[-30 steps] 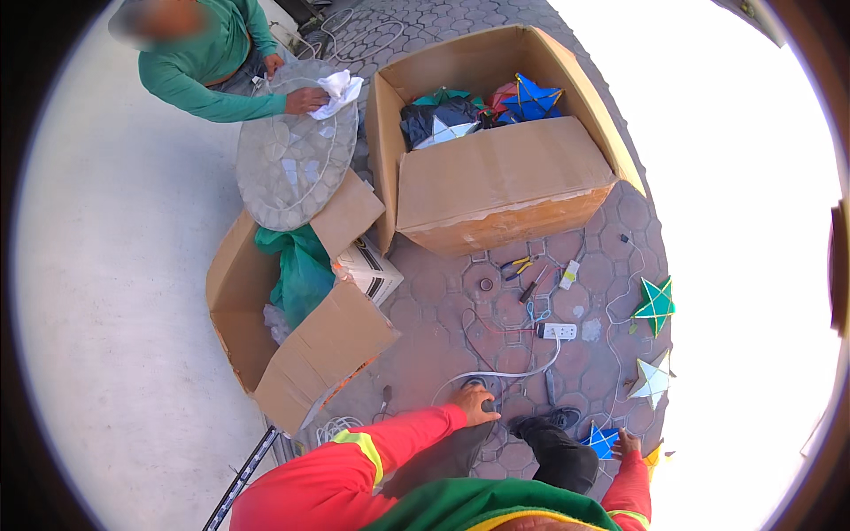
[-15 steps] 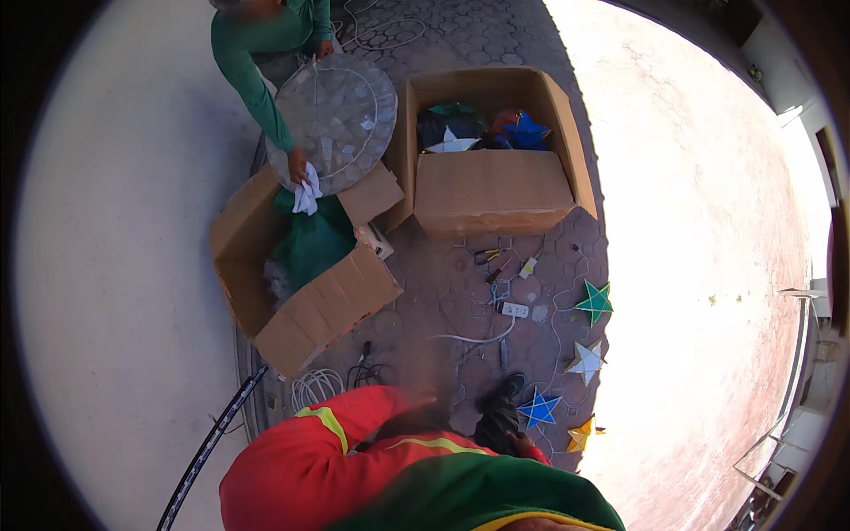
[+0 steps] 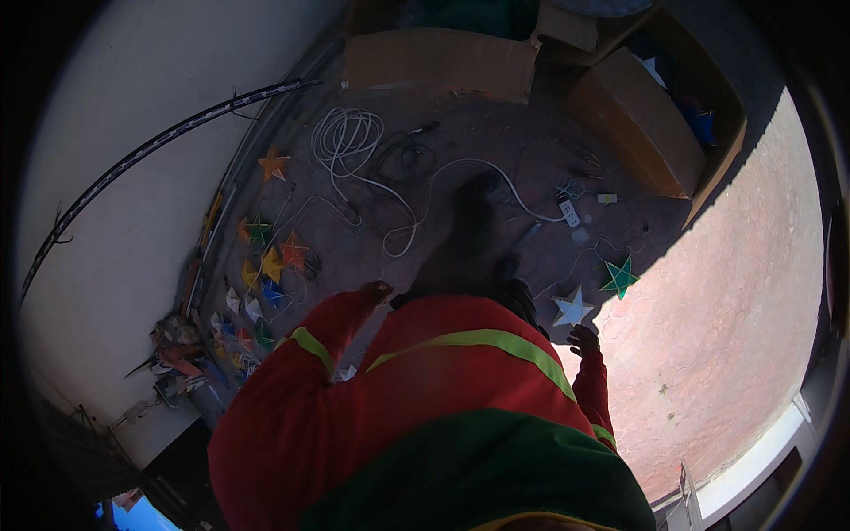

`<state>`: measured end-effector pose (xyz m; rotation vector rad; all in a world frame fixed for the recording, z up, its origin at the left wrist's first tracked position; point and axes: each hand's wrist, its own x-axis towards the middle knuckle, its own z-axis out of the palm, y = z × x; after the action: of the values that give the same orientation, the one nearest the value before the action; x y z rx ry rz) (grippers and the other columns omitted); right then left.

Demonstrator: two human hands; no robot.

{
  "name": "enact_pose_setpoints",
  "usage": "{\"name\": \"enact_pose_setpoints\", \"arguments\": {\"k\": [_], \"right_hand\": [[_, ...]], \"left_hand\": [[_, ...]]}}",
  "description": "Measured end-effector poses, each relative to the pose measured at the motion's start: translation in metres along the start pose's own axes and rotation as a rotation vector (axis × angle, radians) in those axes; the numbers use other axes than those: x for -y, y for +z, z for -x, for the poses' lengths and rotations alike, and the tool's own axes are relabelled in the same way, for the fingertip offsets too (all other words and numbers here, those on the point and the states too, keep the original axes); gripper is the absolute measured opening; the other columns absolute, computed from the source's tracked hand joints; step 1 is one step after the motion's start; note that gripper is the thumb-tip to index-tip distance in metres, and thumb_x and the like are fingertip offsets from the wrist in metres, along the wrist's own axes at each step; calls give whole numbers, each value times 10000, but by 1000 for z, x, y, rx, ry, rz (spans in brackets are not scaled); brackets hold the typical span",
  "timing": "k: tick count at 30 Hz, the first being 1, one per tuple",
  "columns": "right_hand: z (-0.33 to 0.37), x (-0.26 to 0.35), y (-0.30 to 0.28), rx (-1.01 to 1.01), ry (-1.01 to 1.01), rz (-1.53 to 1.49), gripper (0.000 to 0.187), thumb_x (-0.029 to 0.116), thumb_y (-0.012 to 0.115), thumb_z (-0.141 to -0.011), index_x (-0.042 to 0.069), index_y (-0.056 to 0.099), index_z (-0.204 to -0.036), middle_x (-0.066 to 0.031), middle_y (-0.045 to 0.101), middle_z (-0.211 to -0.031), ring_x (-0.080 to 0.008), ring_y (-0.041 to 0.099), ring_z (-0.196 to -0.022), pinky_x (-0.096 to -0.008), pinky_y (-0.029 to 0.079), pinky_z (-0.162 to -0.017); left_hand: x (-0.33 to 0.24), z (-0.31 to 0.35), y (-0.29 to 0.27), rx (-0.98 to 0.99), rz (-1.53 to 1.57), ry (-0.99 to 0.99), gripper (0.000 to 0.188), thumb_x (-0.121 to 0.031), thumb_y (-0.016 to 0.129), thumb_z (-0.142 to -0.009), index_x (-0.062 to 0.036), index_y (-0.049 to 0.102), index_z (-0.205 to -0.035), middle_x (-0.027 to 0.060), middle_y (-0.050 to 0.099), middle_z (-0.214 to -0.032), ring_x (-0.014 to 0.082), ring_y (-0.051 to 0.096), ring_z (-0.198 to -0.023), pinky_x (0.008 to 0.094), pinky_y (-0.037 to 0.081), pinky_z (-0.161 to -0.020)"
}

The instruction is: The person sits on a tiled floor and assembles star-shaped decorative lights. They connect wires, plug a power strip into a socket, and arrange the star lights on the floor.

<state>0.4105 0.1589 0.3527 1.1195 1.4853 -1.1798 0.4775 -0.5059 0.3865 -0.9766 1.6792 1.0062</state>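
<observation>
My left hand point(image 3: 379, 288) is at the left side of my body, dark and small; its fingers cannot be made out. On the right, my right hand point(image 3: 583, 339) hangs beside my body with its fingers apart and nothing visible in them. Just beyond it lies a white star lantern point(image 3: 574, 309), at the border of shade and sunlight. A green star lantern point(image 3: 620, 277) lies farther right, joined to a thin wire. Several more small stars, among them an orange star point(image 3: 293, 251) and a yellow star point(image 3: 271, 264), are spread on the paving at left.
A coiled white cable point(image 3: 347, 142) runs to a power strip point(image 3: 568, 212). Two cardboard boxes stand ahead, one open box point(image 3: 637, 115) at right and another box point(image 3: 438, 64) at the top. A dark curved strip point(image 3: 168, 133) leans along the pale wall. Clutter point(image 3: 180, 347) is piled at left.
My view has swung left and down, bringing the stars on the left into sight. The boxes have shifted toward the top. The co-worker holding a white cloth is out of view.
</observation>
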Motion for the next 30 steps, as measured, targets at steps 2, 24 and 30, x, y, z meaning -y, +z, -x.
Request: {"name": "enact_pose_setpoints", "arguments": {"k": [2, 24, 30], "right_hand": [[8, 12, -39, -31, 20, 171, 476, 396, 641, -906, 158, 575, -1314, -57, 635, -1219, -264, 665, -1016, -449, 498, -801], [11, 152, 130, 94, -282, 655, 353, 289, 661, -923, 157, 605, -1245, -27, 672, -1083, -200, 686, -948, -360, 514, -702], [57, 83, 247, 65, -204, 759, 436, 355, 645, -929, 122, 580, -1291, -47, 666, -1139, -206, 684, -970, -348, 525, -727]], "left_hand": [[59, 33, 35, 56, 42, -136, 398, -353, 652, -931, -47, 660, -1185, 116, 697, -1034, 199, 673, -860, 358, 553, -753], [277, 100, 132, 68, 135, -65, 390, -302, 695, -802, -140, 705, -1156, 128, 717, -1106, 299, 686, -1007, 416, 525, -885], [382, 67, 105, -152, 209, 123, 342, -261, 702, -819, -175, 727, -1149, 104, 736, -1026, 271, 704, -942, 397, 547, -810]]}}
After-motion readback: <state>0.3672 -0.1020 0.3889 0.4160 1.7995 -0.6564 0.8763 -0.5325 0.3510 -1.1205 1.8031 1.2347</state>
